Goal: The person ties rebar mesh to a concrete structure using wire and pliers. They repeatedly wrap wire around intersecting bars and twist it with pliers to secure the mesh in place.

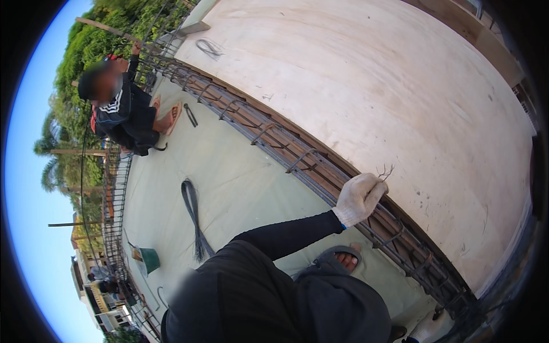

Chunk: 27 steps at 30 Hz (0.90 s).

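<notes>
My left hand (360, 198), in a pale knitted glove and black sleeve, is closed in a pinch on short thin tie wires (386, 171), whose loose ends fan out above the fingers. It is over a long rebar cage (269, 136) of bars and bent stirrups, which runs diagonally along the edge of a pale plywood panel (400, 97). My right hand (424, 328), also gloved, is low at the right by the near end of the cage. A small dark thing shows at its fingers, too indistinct to name. My sandalled foot (345, 260) is beside the cage.
A bundle of tie wire (194, 220) and pincers (191, 115) lie on the greenish deck (251, 186). A green bucket (150, 260) is near the left edge, beside upright rebar. Another person (123, 108) squats at the far left. More wire (209, 49) lies on the plywood.
</notes>
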Each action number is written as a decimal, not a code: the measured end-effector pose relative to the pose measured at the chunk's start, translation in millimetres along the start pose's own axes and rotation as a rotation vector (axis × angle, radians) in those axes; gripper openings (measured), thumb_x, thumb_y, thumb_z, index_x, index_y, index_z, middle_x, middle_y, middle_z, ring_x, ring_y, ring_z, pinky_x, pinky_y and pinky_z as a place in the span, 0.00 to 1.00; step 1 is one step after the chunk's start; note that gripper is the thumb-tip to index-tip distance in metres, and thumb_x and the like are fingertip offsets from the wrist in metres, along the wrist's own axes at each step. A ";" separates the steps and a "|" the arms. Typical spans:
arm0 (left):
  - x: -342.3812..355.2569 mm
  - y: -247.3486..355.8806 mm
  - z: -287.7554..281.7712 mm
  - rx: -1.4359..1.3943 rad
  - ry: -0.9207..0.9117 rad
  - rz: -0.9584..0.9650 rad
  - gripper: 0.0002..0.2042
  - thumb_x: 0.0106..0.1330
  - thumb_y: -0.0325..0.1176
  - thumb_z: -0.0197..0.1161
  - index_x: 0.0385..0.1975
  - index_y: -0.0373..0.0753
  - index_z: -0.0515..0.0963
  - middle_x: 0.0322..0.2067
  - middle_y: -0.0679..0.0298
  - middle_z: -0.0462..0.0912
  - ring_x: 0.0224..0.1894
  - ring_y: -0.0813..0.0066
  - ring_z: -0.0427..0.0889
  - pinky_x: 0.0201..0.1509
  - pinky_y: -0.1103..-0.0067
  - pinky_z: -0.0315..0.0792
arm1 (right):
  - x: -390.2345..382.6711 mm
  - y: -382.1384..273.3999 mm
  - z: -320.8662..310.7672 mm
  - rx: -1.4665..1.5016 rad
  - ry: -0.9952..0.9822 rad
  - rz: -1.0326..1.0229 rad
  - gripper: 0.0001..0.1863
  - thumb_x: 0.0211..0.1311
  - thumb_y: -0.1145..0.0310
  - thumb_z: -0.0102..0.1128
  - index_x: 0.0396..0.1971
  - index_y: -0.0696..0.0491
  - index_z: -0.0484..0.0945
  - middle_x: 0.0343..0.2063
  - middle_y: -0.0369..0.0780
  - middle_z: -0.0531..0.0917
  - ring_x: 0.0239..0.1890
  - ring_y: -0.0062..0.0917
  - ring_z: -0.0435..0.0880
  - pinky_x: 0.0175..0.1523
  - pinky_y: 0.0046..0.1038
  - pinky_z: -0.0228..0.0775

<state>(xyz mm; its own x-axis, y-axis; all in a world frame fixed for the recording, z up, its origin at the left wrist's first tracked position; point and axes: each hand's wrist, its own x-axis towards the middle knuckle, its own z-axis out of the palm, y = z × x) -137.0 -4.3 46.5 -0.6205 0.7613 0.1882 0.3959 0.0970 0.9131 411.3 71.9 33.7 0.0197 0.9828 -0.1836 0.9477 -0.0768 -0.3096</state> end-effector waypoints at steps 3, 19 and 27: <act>-2.6 1.4 1.1 -0.001 -0.038 0.074 0.07 0.76 0.30 0.64 0.36 0.34 0.85 0.32 0.53 0.85 0.37 0.48 0.86 0.43 0.61 0.79 | -15.7 -34.1 -58.9 -0.150 -0.104 -0.248 0.23 0.63 0.80 0.63 0.59 0.57 0.86 0.49 0.49 0.90 0.51 0.42 0.89 0.55 0.38 0.81; -61.7 80.7 62.4 -0.447 -0.690 -0.273 0.12 0.83 0.35 0.59 0.47 0.35 0.88 0.40 0.57 0.93 0.45 0.65 0.92 0.54 0.70 0.83 | -121.2 54.8 -73.6 0.018 -0.451 0.363 0.13 0.68 0.72 0.66 0.51 0.55 0.88 0.44 0.50 0.87 0.46 0.44 0.88 0.52 0.40 0.80; -56.8 124.7 51.4 -0.144 -0.607 -0.425 0.17 0.86 0.41 0.56 0.44 0.37 0.88 0.37 0.61 0.90 0.42 0.73 0.86 0.51 0.72 0.79 | -68.6 42.8 -6.6 0.196 -0.313 0.250 0.11 0.70 0.72 0.66 0.49 0.57 0.86 0.46 0.50 0.86 0.48 0.44 0.87 0.55 0.40 0.80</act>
<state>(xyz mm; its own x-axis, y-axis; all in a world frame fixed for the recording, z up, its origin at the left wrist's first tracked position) -17.6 -2.5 131.1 -0.2015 0.9008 -0.3847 0.0873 0.4077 0.9089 452.6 2.3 39.2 0.1145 0.8340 -0.5397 0.8472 -0.3657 -0.3853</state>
